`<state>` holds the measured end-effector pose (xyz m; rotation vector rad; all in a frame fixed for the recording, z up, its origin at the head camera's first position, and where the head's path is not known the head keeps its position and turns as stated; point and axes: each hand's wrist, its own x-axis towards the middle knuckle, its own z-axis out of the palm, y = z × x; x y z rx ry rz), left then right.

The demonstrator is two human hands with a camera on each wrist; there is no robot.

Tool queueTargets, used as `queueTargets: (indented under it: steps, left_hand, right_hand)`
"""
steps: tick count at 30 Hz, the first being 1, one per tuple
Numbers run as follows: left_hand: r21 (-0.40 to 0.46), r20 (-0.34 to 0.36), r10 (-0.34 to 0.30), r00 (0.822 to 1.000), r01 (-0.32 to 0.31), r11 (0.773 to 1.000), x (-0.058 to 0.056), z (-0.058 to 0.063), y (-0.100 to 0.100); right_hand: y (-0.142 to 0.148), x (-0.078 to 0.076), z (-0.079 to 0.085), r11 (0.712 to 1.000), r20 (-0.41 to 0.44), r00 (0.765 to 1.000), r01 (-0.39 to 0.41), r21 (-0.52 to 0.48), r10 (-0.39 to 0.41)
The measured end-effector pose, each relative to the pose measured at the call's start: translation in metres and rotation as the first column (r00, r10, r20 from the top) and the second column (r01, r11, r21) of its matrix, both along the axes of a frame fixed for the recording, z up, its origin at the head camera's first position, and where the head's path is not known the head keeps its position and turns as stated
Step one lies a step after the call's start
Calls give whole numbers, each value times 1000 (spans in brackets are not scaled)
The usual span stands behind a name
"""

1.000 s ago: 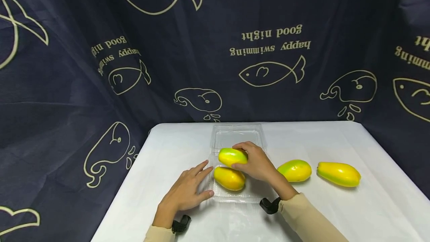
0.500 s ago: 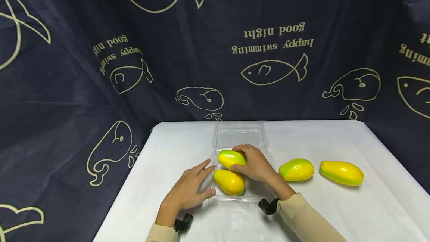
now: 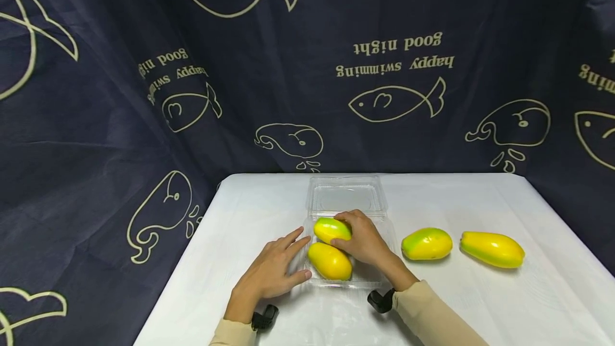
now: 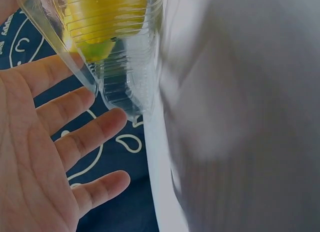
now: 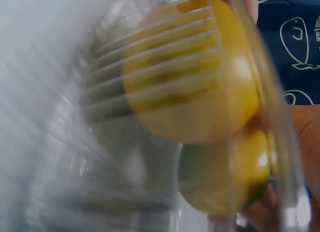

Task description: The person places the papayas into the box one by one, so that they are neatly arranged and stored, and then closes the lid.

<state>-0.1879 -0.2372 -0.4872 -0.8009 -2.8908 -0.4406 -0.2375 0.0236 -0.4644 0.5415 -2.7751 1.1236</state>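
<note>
In the head view, my right hand [image 3: 362, 238] grips a yellow-green papaya [image 3: 331, 230] at its right end, inside the back part of a clear plastic clamshell box [image 3: 353, 276]. Right in front of that fruit lies another papaya [image 3: 329, 261], in the same box. At the box's left side my left hand [image 3: 271, 267] has its fingers spread. The left wrist view shows the left hand [image 4: 55, 127] with straight fingers at the ribbed wall of the box [image 4: 137, 87]. Through the box in the right wrist view, both papayas appear close together, partly blurred.
The box's lid [image 3: 346, 196] lies folded back toward the far table edge. Two more papayas, one nearer [image 3: 426, 244] and one farther right [image 3: 492, 250], rest on the white table [image 3: 528, 308]. A dark curtain [image 3: 307, 68] with fish drawings hangs behind.
My right hand has moved slightly down toward me with its papaya. The front papaya has shifted a little nearer to me and turned. The left hand has barely moved.
</note>
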Motion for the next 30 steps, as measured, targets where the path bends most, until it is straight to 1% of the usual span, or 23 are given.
queueTargets:
  steps: [4, 10, 15, 20, 25, 30]
  left_hand:
    - [5, 0, 3, 1000, -3, 1000, 0, 0, 1]
    - [-3, 19, -9, 1000, 9, 1000, 4, -2, 1]
    - [-7, 9, -18, 1000, 18, 1000, 4, -3, 2]
    - [-14, -12, -24, 1000, 24, 1000, 3, -3, 2]
    - [-11, -23, -23, 999, 23, 1000, 4, -2, 2]
    - [-14, -29, -22, 999, 22, 1000, 3, -1, 1]
  right_hand:
    - [-4, 1, -2, 1000, -1, 1000, 15, -4, -15]
    - [-6, 8, -5, 1000, 11, 1000, 29, 10, -29]
    - [-5, 9, -11, 999, 23, 999, 46, -23, -46]
    - [-5, 7, -13, 998, 50, 998, 46, -47, -43]
    - [-5, 5, -15, 993, 84, 995, 69, -93, -61]
    - [-7, 6, -16, 988, 80, 994, 78, -133, -68]
